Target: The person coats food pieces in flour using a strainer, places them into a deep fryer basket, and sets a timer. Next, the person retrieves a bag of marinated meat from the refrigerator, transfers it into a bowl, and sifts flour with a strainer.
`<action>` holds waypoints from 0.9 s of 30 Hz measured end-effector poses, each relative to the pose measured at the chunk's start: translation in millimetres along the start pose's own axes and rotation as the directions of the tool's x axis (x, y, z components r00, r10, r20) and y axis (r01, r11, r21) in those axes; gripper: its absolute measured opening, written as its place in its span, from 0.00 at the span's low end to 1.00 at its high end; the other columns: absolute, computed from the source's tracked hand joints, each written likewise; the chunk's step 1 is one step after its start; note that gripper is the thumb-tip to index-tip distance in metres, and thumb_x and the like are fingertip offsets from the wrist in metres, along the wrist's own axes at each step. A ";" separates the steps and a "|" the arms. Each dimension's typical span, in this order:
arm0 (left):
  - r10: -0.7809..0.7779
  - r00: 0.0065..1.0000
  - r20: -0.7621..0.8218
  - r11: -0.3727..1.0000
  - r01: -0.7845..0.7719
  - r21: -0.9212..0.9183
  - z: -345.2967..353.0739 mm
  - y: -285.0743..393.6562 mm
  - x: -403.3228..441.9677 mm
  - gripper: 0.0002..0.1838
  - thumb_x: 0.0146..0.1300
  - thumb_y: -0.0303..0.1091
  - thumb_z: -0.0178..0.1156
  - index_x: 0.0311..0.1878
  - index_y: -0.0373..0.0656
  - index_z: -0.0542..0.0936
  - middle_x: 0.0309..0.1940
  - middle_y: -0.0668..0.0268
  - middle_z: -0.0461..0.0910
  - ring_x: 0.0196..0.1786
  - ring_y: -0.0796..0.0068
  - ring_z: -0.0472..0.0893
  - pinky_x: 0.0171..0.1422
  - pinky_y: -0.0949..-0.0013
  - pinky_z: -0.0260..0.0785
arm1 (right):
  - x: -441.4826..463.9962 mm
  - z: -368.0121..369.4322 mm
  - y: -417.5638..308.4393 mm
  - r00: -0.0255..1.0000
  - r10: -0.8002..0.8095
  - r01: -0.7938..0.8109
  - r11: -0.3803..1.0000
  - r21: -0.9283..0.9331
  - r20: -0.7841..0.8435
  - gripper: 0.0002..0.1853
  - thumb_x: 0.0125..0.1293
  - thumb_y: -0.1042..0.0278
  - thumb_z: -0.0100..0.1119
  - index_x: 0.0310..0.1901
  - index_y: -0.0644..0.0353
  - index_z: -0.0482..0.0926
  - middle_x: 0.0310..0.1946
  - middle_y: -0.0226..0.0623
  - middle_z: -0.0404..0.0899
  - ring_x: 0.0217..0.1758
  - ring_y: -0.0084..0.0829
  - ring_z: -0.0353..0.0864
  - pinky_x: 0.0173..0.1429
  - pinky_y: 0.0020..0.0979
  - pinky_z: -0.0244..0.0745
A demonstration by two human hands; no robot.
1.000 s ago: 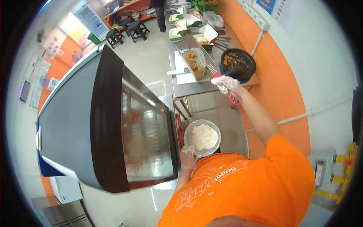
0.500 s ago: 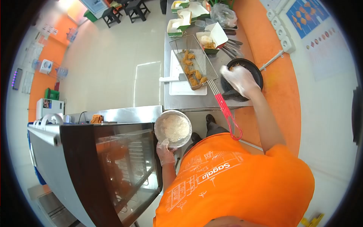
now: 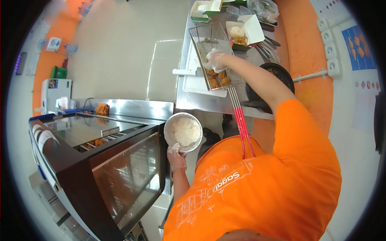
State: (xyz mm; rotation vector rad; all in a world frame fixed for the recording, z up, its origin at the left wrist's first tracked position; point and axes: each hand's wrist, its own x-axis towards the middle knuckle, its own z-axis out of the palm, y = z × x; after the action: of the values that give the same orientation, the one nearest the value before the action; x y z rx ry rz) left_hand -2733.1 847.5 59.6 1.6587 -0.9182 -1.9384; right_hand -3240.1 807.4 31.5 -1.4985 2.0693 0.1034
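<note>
My left hand (image 3: 176, 157), in a clear glove, grips the near rim of a round metal bowl (image 3: 168, 130) holding a white, clumpy food (image 3: 187, 131). Inside the wire fry basket (image 3: 222, 33), my gloved right hand (image 3: 216, 60) reaches down with fingers curled among fried pieces. Whatever its fingertips hold is hidden. Several golden-brown fried pieces (image 3: 219, 79) lie at the basket's near end. The basket's red handle (image 3: 241, 122) points toward my shirt. Beneath the basket is a white cutting board (image 3: 195, 84) with a white-handled knife (image 3: 184, 72).
A black bowl (image 3: 286, 78) stands right of the basket, partly behind my forearm. Open food boxes (image 3: 255, 30), one holding rice and a fried piece, sit at the counter's back. Utensils (image 3: 267, 50) lie near the wall. A glass display case (image 3: 128, 172) stands at left.
My right hand has moved left from the black bowl into the fry basket. My left hand still holds the metal bowl at about the same place. The view has shifted.
</note>
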 end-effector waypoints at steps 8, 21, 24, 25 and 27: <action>-0.015 1.000 -0.017 0.999 0.015 -0.040 -5.2 -14.7 16.3 0.20 0.65 0.34 0.60 0.61 0.47 0.75 0.48 0.66 0.82 0.42 0.73 0.83 0.33 0.71 0.79 | -39.1 20.6 -55.0 0.980 0.196 -0.198 0.980 -0.036 -0.044 0.54 0.51 0.49 0.73 0.79 0.49 0.56 0.62 0.59 0.71 0.63 0.54 0.79 0.62 0.44 0.79; 0.041 0.999 0.010 0.999 -0.041 -0.026 12.3 15.4 10.5 0.16 0.64 0.31 0.58 0.55 0.43 0.75 0.44 0.62 0.82 0.38 0.70 0.84 0.29 0.71 0.77 | 3.1 51.5 -35.5 0.957 0.236 -0.221 0.970 0.105 -0.168 0.30 0.54 0.64 0.73 0.58 0.63 0.77 0.56 0.58 0.79 0.61 0.51 0.81 0.63 0.38 0.78; 0.045 0.997 0.058 0.999 -0.045 0.006 2.7 7.1 20.7 0.17 0.65 0.36 0.61 0.56 0.48 0.76 0.45 0.66 0.83 0.39 0.72 0.84 0.31 0.71 0.78 | -14.5 19.3 -34.1 0.975 0.195 -0.170 0.963 0.209 -0.104 0.31 0.52 0.64 0.75 0.59 0.63 0.78 0.56 0.57 0.80 0.61 0.49 0.81 0.63 0.38 0.78; 0.037 0.998 0.058 0.999 -0.037 0.010 3.2 8.0 22.3 0.17 0.65 0.36 0.61 0.57 0.48 0.76 0.46 0.66 0.83 0.39 0.72 0.84 0.31 0.71 0.78 | -19.5 10.4 -27.7 0.976 0.181 -0.140 0.949 0.283 -0.123 0.32 0.52 0.64 0.76 0.59 0.62 0.78 0.56 0.57 0.81 0.61 0.48 0.81 0.63 0.38 0.78; 0.016 0.998 0.057 1.000 -0.017 0.015 4.0 9.9 24.0 0.18 0.65 0.35 0.60 0.57 0.48 0.76 0.47 0.66 0.83 0.40 0.72 0.84 0.31 0.70 0.78 | -15.4 4.6 -11.8 0.978 0.165 -0.100 0.910 0.403 -0.130 0.33 0.54 0.63 0.74 0.63 0.61 0.76 0.53 0.54 0.82 0.57 0.46 0.83 0.63 0.38 0.77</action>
State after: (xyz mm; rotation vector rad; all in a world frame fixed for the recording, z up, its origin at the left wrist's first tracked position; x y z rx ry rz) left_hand -2742.7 824.9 50.3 1.6076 -0.9673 -1.9813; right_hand -3224.6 817.9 38.3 -1.1492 2.1574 -0.3768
